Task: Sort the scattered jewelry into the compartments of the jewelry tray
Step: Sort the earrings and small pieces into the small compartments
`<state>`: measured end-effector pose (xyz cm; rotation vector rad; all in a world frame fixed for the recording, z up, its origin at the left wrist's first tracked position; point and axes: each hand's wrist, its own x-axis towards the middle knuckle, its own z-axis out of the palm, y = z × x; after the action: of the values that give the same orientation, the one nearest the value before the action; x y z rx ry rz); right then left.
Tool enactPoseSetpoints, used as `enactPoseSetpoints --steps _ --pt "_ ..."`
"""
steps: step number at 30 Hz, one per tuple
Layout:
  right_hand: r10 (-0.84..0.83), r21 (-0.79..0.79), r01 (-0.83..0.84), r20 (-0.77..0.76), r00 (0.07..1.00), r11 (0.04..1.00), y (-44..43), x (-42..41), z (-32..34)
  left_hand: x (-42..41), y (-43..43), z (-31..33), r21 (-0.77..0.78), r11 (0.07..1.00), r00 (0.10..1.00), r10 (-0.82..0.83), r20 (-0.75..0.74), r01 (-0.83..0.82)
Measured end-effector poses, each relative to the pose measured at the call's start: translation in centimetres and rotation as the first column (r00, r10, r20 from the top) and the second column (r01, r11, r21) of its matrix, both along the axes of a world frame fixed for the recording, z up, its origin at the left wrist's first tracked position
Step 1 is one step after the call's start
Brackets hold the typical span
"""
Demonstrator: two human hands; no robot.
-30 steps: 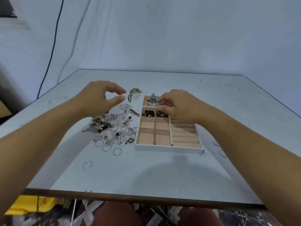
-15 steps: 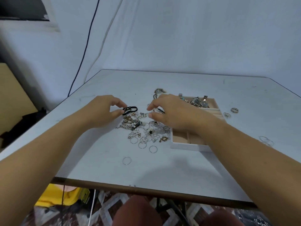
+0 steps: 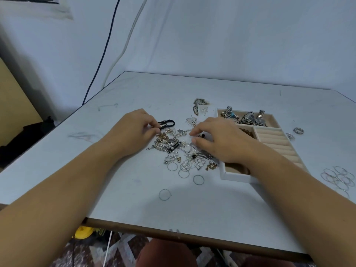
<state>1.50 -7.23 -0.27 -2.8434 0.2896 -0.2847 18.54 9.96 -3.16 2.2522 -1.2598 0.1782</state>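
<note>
Black cord bracelet (image 3: 168,124), left of the jewelry tray (image 3: 234,177), is pinched by the left hand (image 3: 133,133). The right hand (image 3: 223,145) curls over the scattered jewelry (image 3: 173,149) just beside the tray; whether it grips anything cannot be told.

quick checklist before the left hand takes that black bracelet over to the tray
1. Left hand holds the black cord bracelet: ok, fingers pinch its end.
2. Right hand holds a piece: cannot tell, it curls over the pile.
3. Far compartment has room: not ok, already heaped.
4. Near compartment free: ok, bare lining shows.
5. Way to the tray open: not ok, the right forearm crosses it.
</note>
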Motion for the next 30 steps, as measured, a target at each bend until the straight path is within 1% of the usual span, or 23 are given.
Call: enactPoseSetpoints --steps 4,10,17,20,23,27,30 --pt "-0.005 0.009 0.005 0.003 1.000 1.000 0.0 -0.1 -0.5 0.0 0.2 -0.3 -0.053 0.998 1.000 0.020 0.012 -0.020" --pt "-0.001 -0.015 0.001 -0.006 1.000 1.000 0.0 0.1 -0.5 0.0 0.1 -0.5 -0.041 0.999 1.000 0.025 0.002 -0.025" --pt "0.117 -0.013 -0.117 0.035 0.992 0.993 0.5 0.4 0.6 0.0 0.6 -0.1 -0.036 0.998 0.998 0.041 -0.044 -0.043" --pt "0.107 -0.068 -0.108 -0.015 0.994 0.992 0.8 0.9 0.8 0.0 0.8 0.0 -0.055 0.997 0.996 0.048 -0.080 -0.053" --pt "0.098 -0.045 -0.101 -0.063 0.993 0.994 1.1 1.3 0.9 0.0 0.8 0.1 -0.053 0.997 0.994 0.042 -0.096 -0.048" --pt "0.159 -0.018 -0.160 -0.057 0.986 0.987 2.2 1.8 1.2 0.1 1.0 0.4 -0.063 0.996 0.993 0.060 -0.105 -0.067" --pt "0.188 -0.024 -0.192 -0.097 0.977 0.981 2.9 2.1 1.0 0.3 1.2 0.5 -0.066 0.995 0.993 0.063 -0.096 -0.069"
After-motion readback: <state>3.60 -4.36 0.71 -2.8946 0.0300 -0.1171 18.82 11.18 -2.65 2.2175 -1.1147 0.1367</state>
